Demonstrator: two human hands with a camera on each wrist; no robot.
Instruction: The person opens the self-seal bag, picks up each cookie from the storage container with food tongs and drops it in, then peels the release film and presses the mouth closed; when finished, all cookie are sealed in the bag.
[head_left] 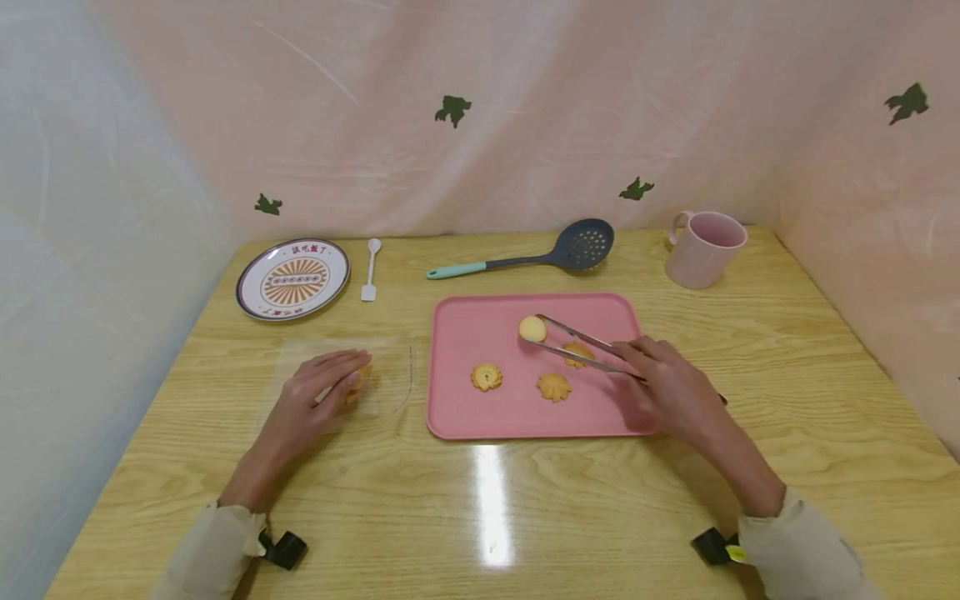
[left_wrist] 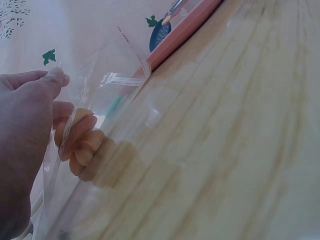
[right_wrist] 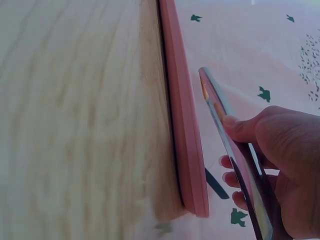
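My left hand (head_left: 318, 396) pinches the edge of a clear plastic bag (left_wrist: 115, 80) lying left of the pink tray (head_left: 457, 412). Several cookies (left_wrist: 86, 145) are inside the bag, partly hidden by the fingers in the head view. My right hand (head_left: 671, 387) grips metal tongs (head_left: 581, 335) over the tray's right side. Between the tong tips is a pale round cookie (head_left: 532, 328); whether it is lifted off the tray is unclear. Three more cookies lie on the tray: a ring-shaped cookie (head_left: 486, 377), a flower-shaped cookie (head_left: 553, 387) and another cookie (head_left: 576, 356) partly behind the tongs.
Behind the tray lies a slotted skimmer (head_left: 585, 244) with a mint handle. A pink mug (head_left: 701, 254) stands at the back right. At the back left are a patterned plate (head_left: 294, 279) and a small white spoon (head_left: 371, 268). Pink cloth (head_left: 525, 142) hangs behind the table.
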